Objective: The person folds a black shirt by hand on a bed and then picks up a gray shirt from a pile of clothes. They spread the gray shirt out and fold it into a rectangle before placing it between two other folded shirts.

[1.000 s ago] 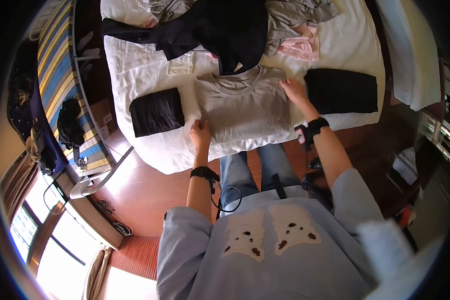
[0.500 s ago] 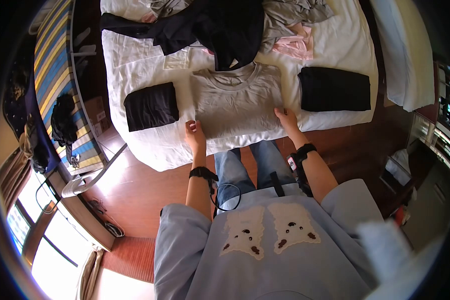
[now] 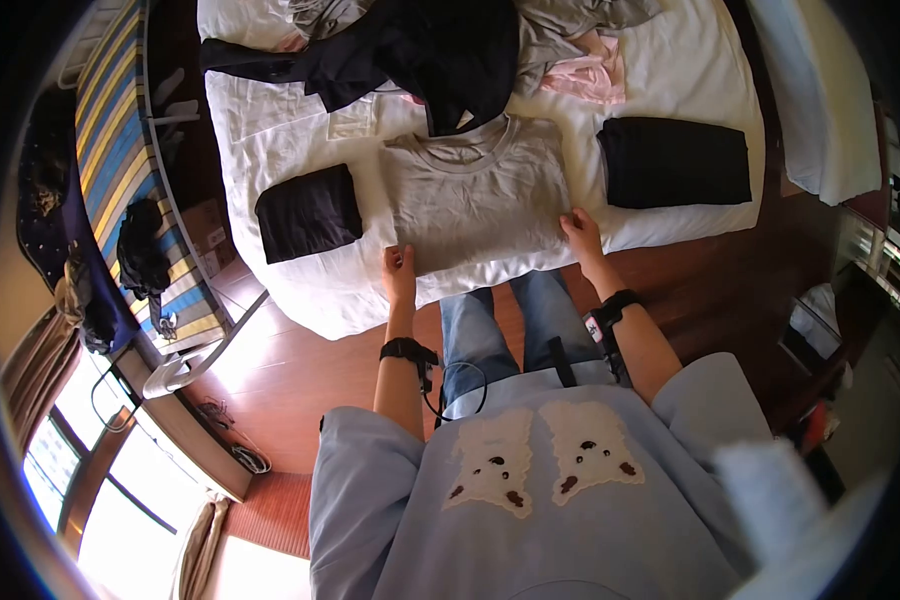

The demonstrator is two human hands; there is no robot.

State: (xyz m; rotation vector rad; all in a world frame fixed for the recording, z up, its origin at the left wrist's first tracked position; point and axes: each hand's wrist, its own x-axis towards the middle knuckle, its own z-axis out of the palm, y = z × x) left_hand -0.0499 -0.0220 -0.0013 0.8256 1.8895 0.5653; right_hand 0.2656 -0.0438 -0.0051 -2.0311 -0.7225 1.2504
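Note:
A grey T-shirt (image 3: 480,200) lies folded into a wide rectangle on the white-covered bed, its round neckline pointing away from me. My left hand (image 3: 399,273) is at its near left corner, fingers curled closed on the edge. At the near right edge, my right hand (image 3: 582,238) pinches the fabric between thumb and fingers. Left of the shirt sits a folded black garment (image 3: 310,212), and a larger folded black garment (image 3: 677,162) lies to the right. Neither hand touches these two.
Behind the shirt is a heap with a black garment (image 3: 430,60), a grey garment (image 3: 590,20) and pink cloth (image 3: 588,72). The bed's white sheet (image 3: 320,305) hangs over the near edge. A striped ironing-board-like surface (image 3: 120,120) stands left, with dark cloth (image 3: 142,250) on it.
Both hands have shifted slightly along the shirt's near edge, the left fingers now on its corner. The shirt's near right part is drawn a little outward. The view has turned slightly.

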